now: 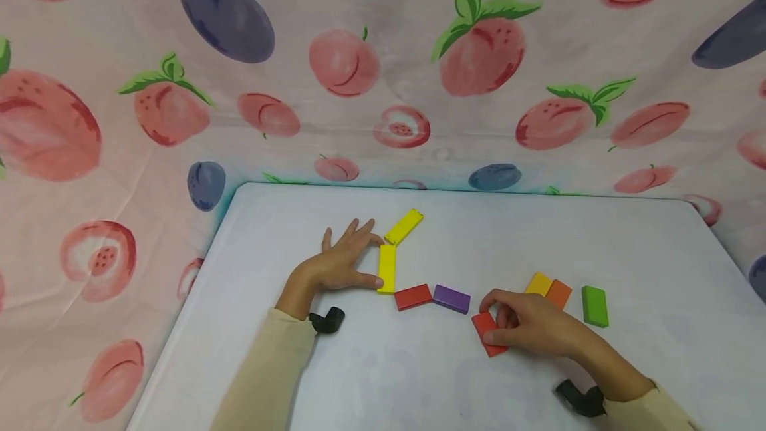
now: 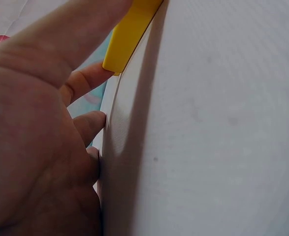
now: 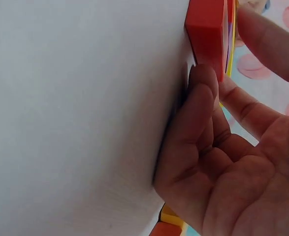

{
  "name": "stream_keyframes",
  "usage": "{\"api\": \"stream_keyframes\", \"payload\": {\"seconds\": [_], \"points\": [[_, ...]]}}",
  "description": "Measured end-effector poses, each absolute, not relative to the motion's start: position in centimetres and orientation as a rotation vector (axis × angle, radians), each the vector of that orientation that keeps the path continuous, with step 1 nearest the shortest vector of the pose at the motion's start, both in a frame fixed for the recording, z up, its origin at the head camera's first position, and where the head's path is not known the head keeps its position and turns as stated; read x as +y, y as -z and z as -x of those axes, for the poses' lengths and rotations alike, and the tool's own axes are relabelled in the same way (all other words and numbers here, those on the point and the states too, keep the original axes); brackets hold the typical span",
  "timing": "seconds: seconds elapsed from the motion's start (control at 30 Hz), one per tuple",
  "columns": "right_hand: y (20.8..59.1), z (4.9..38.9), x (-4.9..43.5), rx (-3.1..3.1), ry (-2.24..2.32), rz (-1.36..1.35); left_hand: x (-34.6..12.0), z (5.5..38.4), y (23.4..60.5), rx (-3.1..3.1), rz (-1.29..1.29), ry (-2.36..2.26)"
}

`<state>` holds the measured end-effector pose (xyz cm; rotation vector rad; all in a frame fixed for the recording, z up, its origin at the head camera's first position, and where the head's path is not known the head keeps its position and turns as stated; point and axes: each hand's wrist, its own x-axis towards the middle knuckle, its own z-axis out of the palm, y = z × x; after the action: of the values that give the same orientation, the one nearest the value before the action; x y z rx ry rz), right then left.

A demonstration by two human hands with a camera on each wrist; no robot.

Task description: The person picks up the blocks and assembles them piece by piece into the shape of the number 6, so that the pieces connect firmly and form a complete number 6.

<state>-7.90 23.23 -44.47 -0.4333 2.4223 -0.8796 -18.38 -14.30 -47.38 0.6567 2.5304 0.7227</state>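
My left hand point(image 1: 344, 263) spans a yellow block point(image 1: 387, 269), thumb at its near end and index finger at its far end. The other fingers spread out over the white table. In the left wrist view the yellow block point(image 2: 129, 37) lies between thumb and index finger. A second yellow block point(image 1: 404, 226) slants away from its far end. To the right follow a dark red block point(image 1: 413, 297) and a purple block point(image 1: 451, 299), end to end. My right hand point(image 1: 535, 324) pinches a bright red block point(image 1: 482, 326) just beyond the purple one, with a small gap between.
Behind the right hand lie an orange-yellow block point(image 1: 539, 283) and an orange block point(image 1: 559, 294), side by side and partly covered. A green block point(image 1: 595, 306) sits farther right. Fruit-patterned cloth point(image 1: 419, 72) rises behind the white table point(image 1: 371, 378).
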Motion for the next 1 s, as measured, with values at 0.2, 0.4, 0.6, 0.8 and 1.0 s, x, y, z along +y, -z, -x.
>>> {"api": "stream_keyframes", "payload": {"seconds": [0.2, 0.4, 0.6, 0.8, 1.0], "points": [[44.58, 8.22, 23.69, 2.353, 0.945, 0.423, -14.29, 18.46, 47.36, 2.528, -0.66, -0.711], [45.1, 8.16, 23.7, 2.375, 0.948, 0.463, -14.28, 18.6, 47.27, 2.532, -0.662, -0.721], [45.26, 7.96, 23.5, 2.416, 0.926, 0.468, -14.2, 18.65, 47.43, 2.527, -0.665, -0.718], [45.32, 8.06, 23.34, 2.443, 0.897, 0.478, -14.3, 18.67, 47.42, 2.53, -0.658, -0.719], [45.18, 8.12, 23.06, 2.437, 0.873, 0.457, -14.38, 18.55, 47.53, 2.522, -0.663, -0.713]]}}
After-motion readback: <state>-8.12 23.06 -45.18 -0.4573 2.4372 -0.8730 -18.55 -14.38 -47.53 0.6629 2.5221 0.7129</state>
